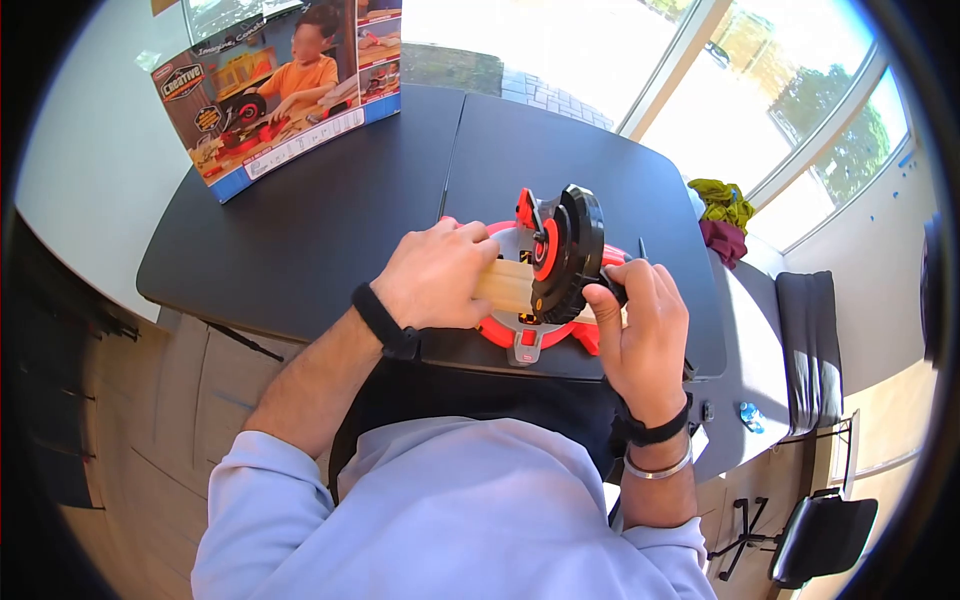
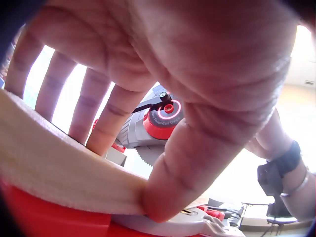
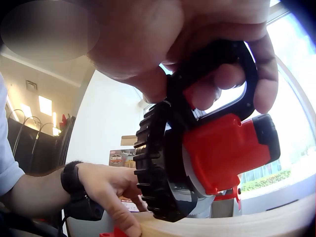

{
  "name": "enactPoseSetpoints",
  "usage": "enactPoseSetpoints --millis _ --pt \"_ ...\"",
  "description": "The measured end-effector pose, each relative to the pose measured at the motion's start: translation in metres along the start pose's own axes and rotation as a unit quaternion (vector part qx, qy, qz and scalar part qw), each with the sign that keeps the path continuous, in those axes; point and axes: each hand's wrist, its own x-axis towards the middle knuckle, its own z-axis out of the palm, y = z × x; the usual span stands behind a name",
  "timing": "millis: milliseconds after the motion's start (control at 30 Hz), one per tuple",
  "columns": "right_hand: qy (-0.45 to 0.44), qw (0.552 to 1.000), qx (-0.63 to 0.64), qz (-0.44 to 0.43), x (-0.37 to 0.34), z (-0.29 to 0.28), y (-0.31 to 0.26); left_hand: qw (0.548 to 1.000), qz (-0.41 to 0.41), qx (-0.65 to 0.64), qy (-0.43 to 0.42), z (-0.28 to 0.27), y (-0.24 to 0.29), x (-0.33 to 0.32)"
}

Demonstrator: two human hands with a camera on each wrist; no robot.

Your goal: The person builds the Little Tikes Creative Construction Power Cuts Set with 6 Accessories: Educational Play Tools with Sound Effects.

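Note:
In the head view a toy miter saw (image 1: 572, 245) in black and red stands on a round red and grey base (image 1: 525, 345) near the table's front edge. A pale wooden plank (image 1: 510, 288) lies across the base beneath the saw's round guard. My left hand (image 1: 430, 275) grips the plank at the left, thumb (image 2: 173, 182) on the near side and fingers over the far side. My right hand (image 1: 645, 320) is curled round the saw's black loop handle (image 3: 251, 74). Over the plank (image 3: 222, 228), part of the toothed blade (image 2: 147, 155) shows below the guard.
A large toy box (image 1: 280, 100) stands at the back left of the dark folding table (image 1: 350, 200). Green and maroon cloths (image 1: 725, 215) lie by the window at right. Further down are a small bottle (image 1: 752, 418) and an office chair (image 1: 825, 540).

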Motion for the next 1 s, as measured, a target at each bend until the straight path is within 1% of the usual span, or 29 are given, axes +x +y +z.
enactPoseSetpoints --millis 133,233,267,300,367,400,433,467,500,567,600,633,667,700,733,767,800,833,867,900,967,1000 --pt "-0.027 1.000 -0.012 0.003 -0.019 0.008 -0.004 1.000 -0.002 0.003 -0.011 -0.001 -0.001 0.000" --pt "-0.030 0.999 -0.011 0.008 -0.029 0.013 -0.005 1.000 -0.003 0.003 -0.020 -0.006 0.000 0.000" --pt "-0.057 0.998 -0.015 0.023 -0.030 0.010 -0.006 1.000 -0.004 0.006 -0.025 -0.007 0.002 -0.001" --pt "-0.057 0.998 -0.016 0.032 -0.032 0.011 -0.006 0.999 0.001 0.006 -0.033 -0.004 0.004 -0.002" --pt "-0.040 0.999 -0.013 0.002 -0.033 0.012 -0.005 1.000 0.006 0.016 -0.010 -0.002 0.008 -0.001" --pt "-0.049 0.999 -0.009 0.005 -0.033 0.012 -0.004 1.000 0.020 0.019 -0.011 0.001 0.009 0.001" --pt "-0.040 0.999 -0.015 -0.011 -0.033 0.012 -0.002 0.999 0.038 0.004 0.021 0.007 0.010 0.001" --pt "-0.048 0.999 -0.010 -0.008 -0.033 0.011 -0.002 0.997 0.058 -0.010 0.052 0.011 0.010 0.001" --pt "-0.055 0.998 -0.004 -0.003 -0.033 0.009 -0.002 0.996 0.074 -0.006 0.050 0.012 0.010 0.002" --pt "-0.027 0.999 0.016 -0.005 -0.031 0.008 -0.002 0.994 0.099 -0.003 0.053 0.009 0.009 0.005" --pt "-0.022 0.999 0.025 -0.007 -0.030 0.006 -0.002 0.994 0.096 0.001 0.049 0.007 0.009 0.005" --pt "-0.017 0.999 0.034 -0.009 -0.031 0.004 0.000 0.992 0.115 0.007 0.044 0.006 0.010 0.005" --pt "-0.030 0.998 0.063 0.004 -0.029 -0.003 0.001 0.993 0.104 0.004 0.051 0.006 0.011 0.005" --pt "0.004 0.995 0.096 -0.009 -0.029 -0.002 0.007 0.994 0.093 0.001 0.054 0.005 0.012 0.005" --pt "0.003 0.993 0.116 -0.007 -0.027 -0.006 0.012 0.996 0.083 -0.001 0.045 0.003 0.014 0.005" --pt "0.002 0.990 0.139 -0.005 -0.026 -0.012 0.016 0.995 0.095 0.005 0.033 0.001 0.015 0.004" --pt "0.011 0.990 0.139 0.007 -0.024 -0.016 0.021 0.997 0.076 -0.010 0.025 -0.001 0.015 0.003" --pt "0.040 0.989 0.139 -0.010 -0.021 -0.021 0.027 0.998 0.057 -0.024 0.021 -0.003 0.014 0.004" --pt "0.068 0.988 0.137 -0.027 -0.020 -0.026 0.034 0.998 0.064 -0.019 0.015 -0.005 0.011 0.005" --pt "0.073 0.988 0.137 -0.021 -0.020 -0.031 0.040 0.998 0.055 -0.027 0.005 -0.006 0.007 0.005" --pt "0.092 0.988 0.121 0.035 -0.022 -0.042 0.054 0.998 0.048 -0.035 -0.006 -0.007 0.006 0.006" --pt "0.103 0.989 0.098 0.045 -0.024 -0.043 0.064 0.998 0.052 -0.040 -0.003 -0.008 0.007 0.007"
